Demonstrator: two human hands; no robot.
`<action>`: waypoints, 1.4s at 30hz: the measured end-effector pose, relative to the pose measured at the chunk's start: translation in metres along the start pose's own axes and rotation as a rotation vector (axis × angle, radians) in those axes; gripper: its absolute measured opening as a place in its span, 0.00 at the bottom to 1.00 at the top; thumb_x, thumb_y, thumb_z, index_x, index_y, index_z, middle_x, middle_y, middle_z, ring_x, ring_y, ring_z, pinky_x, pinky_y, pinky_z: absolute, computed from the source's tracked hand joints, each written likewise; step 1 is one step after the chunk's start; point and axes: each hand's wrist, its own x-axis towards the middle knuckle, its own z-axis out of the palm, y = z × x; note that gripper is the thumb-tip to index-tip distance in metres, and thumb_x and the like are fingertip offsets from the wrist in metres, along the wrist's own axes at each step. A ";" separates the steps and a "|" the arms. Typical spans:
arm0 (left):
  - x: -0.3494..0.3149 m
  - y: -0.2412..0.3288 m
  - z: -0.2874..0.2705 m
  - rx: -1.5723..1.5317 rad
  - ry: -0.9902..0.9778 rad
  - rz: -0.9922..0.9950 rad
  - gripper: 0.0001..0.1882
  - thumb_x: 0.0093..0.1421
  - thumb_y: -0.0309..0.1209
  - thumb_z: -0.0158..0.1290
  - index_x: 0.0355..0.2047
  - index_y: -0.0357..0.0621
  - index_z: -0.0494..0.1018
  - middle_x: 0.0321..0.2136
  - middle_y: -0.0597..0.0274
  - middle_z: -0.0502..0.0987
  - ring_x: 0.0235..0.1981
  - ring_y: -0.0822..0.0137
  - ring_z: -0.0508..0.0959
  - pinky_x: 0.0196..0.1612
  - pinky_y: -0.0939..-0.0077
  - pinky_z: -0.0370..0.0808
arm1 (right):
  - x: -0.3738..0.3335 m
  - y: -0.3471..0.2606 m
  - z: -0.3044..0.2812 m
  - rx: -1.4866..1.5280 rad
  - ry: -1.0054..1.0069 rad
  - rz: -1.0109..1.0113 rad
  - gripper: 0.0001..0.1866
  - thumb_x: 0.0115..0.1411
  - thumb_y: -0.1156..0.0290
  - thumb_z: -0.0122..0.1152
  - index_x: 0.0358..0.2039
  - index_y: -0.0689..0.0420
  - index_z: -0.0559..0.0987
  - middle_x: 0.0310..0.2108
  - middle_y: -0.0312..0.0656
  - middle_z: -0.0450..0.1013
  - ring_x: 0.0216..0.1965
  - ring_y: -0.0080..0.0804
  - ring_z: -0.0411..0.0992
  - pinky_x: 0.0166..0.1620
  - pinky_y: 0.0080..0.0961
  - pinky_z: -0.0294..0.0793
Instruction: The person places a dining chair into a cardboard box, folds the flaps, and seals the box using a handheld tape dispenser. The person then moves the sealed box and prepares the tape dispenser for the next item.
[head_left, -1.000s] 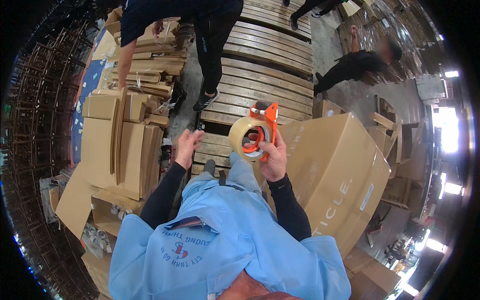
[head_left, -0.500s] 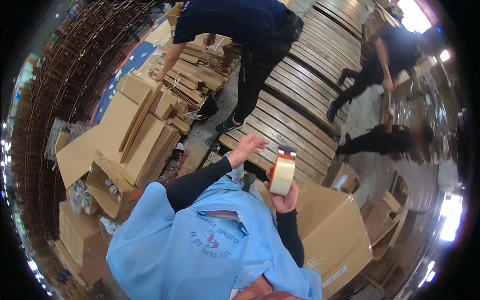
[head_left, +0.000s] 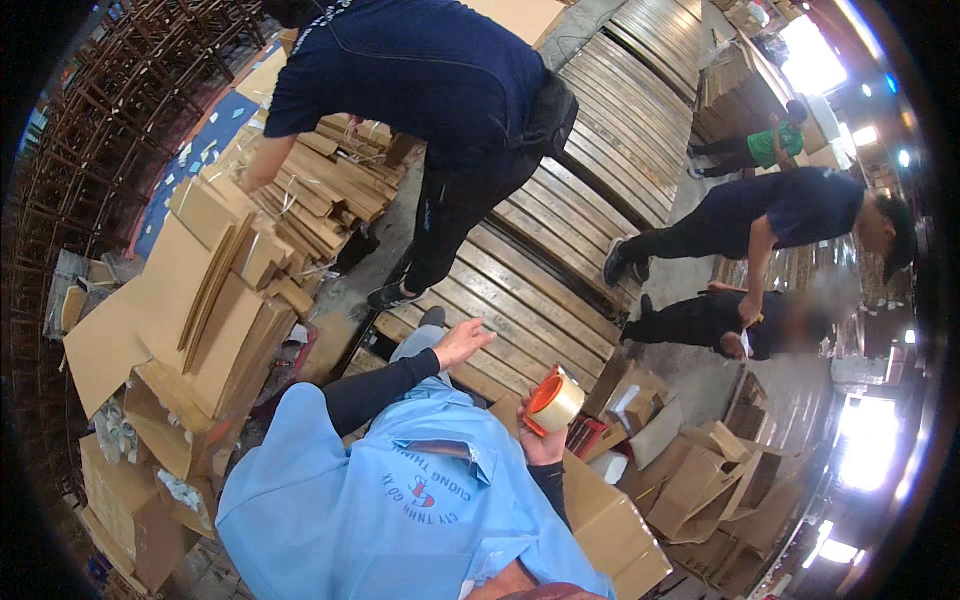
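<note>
My right hand [head_left: 543,446] grips a tape dispenser [head_left: 562,402] with a wide roll of clear-tan tape and an orange core. It is raised in front of my blue apron [head_left: 400,490], over the edge of a cardboard box [head_left: 615,530]. My left hand [head_left: 462,345] holds nothing; its fingers are stretched out toward the slatted wooden platform [head_left: 520,310]. A gap separates the two hands.
At the left, a person in dark clothes [head_left: 420,90] bends over stacked cardboard strips [head_left: 330,180]. Folded cardboard sheets [head_left: 200,310] lean nearby. Several people stand at the right, one in a green shirt [head_left: 765,148]. Open cartons [head_left: 690,480] lie on the right.
My view has swung, so the surroundings sit further left. The tape dispenser has turned, showing more of its orange core. A person in green has come into view.
</note>
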 end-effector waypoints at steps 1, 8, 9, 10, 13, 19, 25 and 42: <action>0.018 0.016 -0.006 0.032 0.030 0.049 0.36 0.67 0.42 0.55 0.63 0.23 0.58 0.43 0.44 0.80 0.44 0.64 0.80 0.48 0.72 0.75 | 0.016 -0.014 0.002 -0.014 0.037 -0.016 0.21 0.70 0.60 0.47 0.60 0.53 0.72 0.53 0.44 0.74 0.49 0.43 0.74 0.51 0.42 0.76; 0.105 0.144 -0.062 -0.006 0.142 0.293 0.15 0.68 0.34 0.55 0.41 0.33 0.68 0.43 0.50 0.81 0.43 0.69 0.79 0.45 0.72 0.75 | 0.126 -0.109 0.034 0.041 0.311 -0.147 0.19 0.69 0.62 0.44 0.52 0.57 0.76 0.48 0.46 0.76 0.49 0.44 0.74 0.53 0.42 0.74; 0.111 0.159 -0.068 -0.002 0.150 0.278 0.17 0.68 0.35 0.54 0.45 0.30 0.68 0.45 0.50 0.80 0.45 0.69 0.79 0.47 0.73 0.74 | 0.138 -0.119 0.037 0.044 0.316 -0.165 0.19 0.69 0.62 0.43 0.52 0.58 0.76 0.48 0.45 0.77 0.49 0.44 0.74 0.54 0.42 0.74; 0.116 0.170 -0.076 0.001 0.165 0.264 0.20 0.69 0.35 0.54 0.48 0.28 0.67 0.47 0.49 0.80 0.48 0.68 0.78 0.50 0.73 0.74 | 0.151 -0.127 0.041 0.030 0.303 -0.174 0.19 0.70 0.63 0.43 0.51 0.58 0.77 0.46 0.45 0.77 0.48 0.44 0.74 0.54 0.42 0.74; 0.139 0.179 -0.092 0.033 0.191 0.207 0.28 0.69 0.35 0.54 0.58 0.23 0.62 0.49 0.50 0.79 0.52 0.67 0.77 0.55 0.74 0.72 | 0.191 -0.147 0.041 0.051 0.254 -0.136 0.18 0.70 0.63 0.43 0.50 0.58 0.76 0.45 0.45 0.77 0.48 0.44 0.74 0.54 0.42 0.74; 0.190 0.174 -0.071 0.041 0.217 0.064 0.30 0.69 0.36 0.54 0.58 0.19 0.59 0.51 0.50 0.78 0.53 0.68 0.76 0.56 0.74 0.71 | 0.278 -0.179 0.041 0.125 0.388 0.013 0.18 0.69 0.63 0.44 0.49 0.61 0.77 0.44 0.48 0.77 0.47 0.45 0.74 0.54 0.42 0.75; 0.301 0.182 -0.020 0.147 0.251 0.022 0.24 0.67 0.37 0.56 0.51 0.24 0.66 0.48 0.46 0.80 0.48 0.66 0.78 0.50 0.73 0.74 | 0.388 -0.267 0.059 0.108 0.218 0.224 0.16 0.69 0.63 0.47 0.46 0.61 0.77 0.41 0.49 0.77 0.45 0.46 0.75 0.52 0.43 0.77; 0.634 0.279 -0.094 -0.184 0.587 -0.067 0.15 0.64 0.38 0.58 0.34 0.39 0.67 0.32 0.58 0.81 0.30 0.71 0.77 0.32 0.73 0.74 | 0.716 -0.473 0.183 -0.112 0.243 0.260 0.19 0.72 0.55 0.45 0.54 0.52 0.75 0.48 0.43 0.76 0.47 0.45 0.75 0.52 0.47 0.77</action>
